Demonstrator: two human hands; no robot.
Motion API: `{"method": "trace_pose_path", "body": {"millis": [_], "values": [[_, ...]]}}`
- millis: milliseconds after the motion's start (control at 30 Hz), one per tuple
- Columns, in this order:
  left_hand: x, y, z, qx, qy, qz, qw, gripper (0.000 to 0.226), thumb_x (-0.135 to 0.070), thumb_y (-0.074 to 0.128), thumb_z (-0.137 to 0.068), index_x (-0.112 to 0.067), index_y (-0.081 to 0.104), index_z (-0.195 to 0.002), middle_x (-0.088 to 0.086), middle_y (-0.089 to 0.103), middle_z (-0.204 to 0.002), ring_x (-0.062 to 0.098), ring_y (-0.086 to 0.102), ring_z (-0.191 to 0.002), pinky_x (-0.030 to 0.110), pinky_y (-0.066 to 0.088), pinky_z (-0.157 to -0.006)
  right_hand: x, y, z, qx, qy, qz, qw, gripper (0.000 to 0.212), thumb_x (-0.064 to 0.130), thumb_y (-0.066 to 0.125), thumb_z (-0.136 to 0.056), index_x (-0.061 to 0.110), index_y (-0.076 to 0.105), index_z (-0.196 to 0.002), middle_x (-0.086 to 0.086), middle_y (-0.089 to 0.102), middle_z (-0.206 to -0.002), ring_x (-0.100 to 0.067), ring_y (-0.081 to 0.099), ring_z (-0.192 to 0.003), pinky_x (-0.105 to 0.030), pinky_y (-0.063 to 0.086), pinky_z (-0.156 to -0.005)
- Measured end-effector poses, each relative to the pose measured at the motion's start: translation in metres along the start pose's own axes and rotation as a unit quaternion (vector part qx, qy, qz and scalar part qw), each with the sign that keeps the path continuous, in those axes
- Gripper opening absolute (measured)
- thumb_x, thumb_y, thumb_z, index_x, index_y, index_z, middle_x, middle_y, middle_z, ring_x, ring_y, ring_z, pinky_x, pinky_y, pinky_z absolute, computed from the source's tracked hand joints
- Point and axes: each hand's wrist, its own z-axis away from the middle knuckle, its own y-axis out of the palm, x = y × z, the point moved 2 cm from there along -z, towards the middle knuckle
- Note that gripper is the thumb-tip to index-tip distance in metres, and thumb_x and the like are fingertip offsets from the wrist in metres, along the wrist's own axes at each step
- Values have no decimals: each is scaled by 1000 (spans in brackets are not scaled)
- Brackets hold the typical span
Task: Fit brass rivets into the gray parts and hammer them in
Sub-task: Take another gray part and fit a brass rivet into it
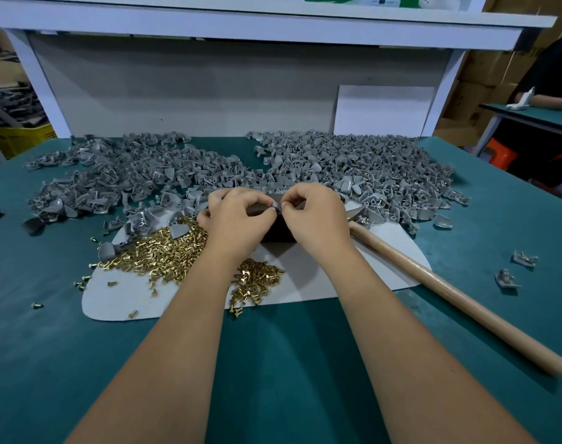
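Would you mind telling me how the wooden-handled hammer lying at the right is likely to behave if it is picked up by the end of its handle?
The hammer would probably feel head-heavy, since its metal head sits at the far end of a long handle. The handle looks stiff and smooth, so it may slip a little. Being round, it might roll if nudged.

There is only one view, from a camera on the person's head. It looks forward and down over the green tabletop (273, 363), from the near edge toward the back wall. The view is close: both forearms enter from the bottom edge, and the left hand (238, 216) and the right hand (315, 213) meet near the middle of the picture. The lens is wide, so the straight shelf (273, 30) on top looks bent and the tabletop sides spread outward. At the right edge a second table (536, 115) is visible, farther away.
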Motion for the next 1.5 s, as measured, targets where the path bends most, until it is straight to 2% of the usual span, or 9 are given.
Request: {"method": "trace_pose_path", "body": {"millis": [267, 400, 633, 800, 933, 1100, 1267, 1400, 1500], "values": [[4, 3, -2, 1, -8, -5, 1000, 19, -36, 63, -86, -45, 62, -70, -23, 56, -112, 17, 28, -127, 41, 16, -102, 1, 3, -1, 6, 10, -11, 1000, 24, 17, 62, -80, 33, 56, -63, 9, 63, -79, -18, 59, -83, -43, 51, -79], [5, 3, -2, -1, -3, -2, 1000, 19, -37, 65, -85, -46, 61, -69, -25, 54, -107, 12, 27, -123, 33, 13, -91, -1, 2, -2, 11, 12, -3, 1000, 19, 16, 60, -82, 30, 59, -68, 7, 64, -83, -18, 59, -84, -42, 51, -80], [6, 6, -4, -12, 13, -35, 999, 24, -41, 63, -87, -50, 56, -67, -25, 51, -105, 14, 29, -122, 32, 12, -89, 5, 3, -2, 12, -20, 109, 994, 12, 23, 58, -87, 28, 58, -75, 9, 54, -87, -19, 54, -91, -40, 48, -83], [7, 7, -5, -4, 12, -35, 999, 22, -40, 60, -90, -49, 55, -71, -25, 50, -104, 17, 31, -121, 36, 18, -93, 13, 1, -6, 34, 15, 132, 991, 15, 23, 56, -87, 31, 55, -74, 7, 60, -90, -21, 56, -91, -41, 49, -83], [5, 8, -8, 7, 19, -31, 999, 20, -31, 61, -91, -45, 56, -77, -16, 55, -102, 25, 40, -119, 29, 26, -92, 17, 1, -7, 48, 17, 146, 988, 13, 22, 54, -88, 28, 54, -76, 2, 63, -90, -24, 58, -89, -39, 47, -83], [-2, 13, -13, -1, 1, -61, 998, 20, -22, 57, -92, -40, 60, -84, -10, 56, -105, 27, 42, -117, 26, 23, -90, 9, 4, -4, 28, 20, 103, 994, 11, 23, 56, -89, 28, 60, -81, 3, 63, -100, -23, 55, -100, -43, 44, -90], [-3, 20, -9, -36, -5, -51, 998, 16, -22, 56, -93, -34, 66, -91, -3, 58, -115, 28, 41, -117, 25, 19, -86, -1, 10, 1, -22, 42, 1, 999, 9, 26, 62, -85, 30, 66, -78, 8, 67, -93, -17, 57, -96, -43, 42, -93], [1, 19, -8, -45, 5, -20, 999, 16, -20, 59, -92, -29, 71, -96, -5, 54, -103, 28, 42, -117, 25, 22, -87, -2, 12, 2, -42, 34, -1, 999, 8, 27, 62, -87, 27, 69, -81, 9, 65, -95, -18, 56, -97, -42, 40, -93], [1, 16, -8, -49, 12, -11, 999, 15, -18, 60, -91, -25, 73, -94, -7, 52, -95, 30, 46, -114, 29, 29, -87, 5, 13, 0, -51, 33, 46, 997, 14, 22, 61, -88, 26, 62, -74, 9, 59, -94, -20, 55, -96, -42, 41, -89]]}}
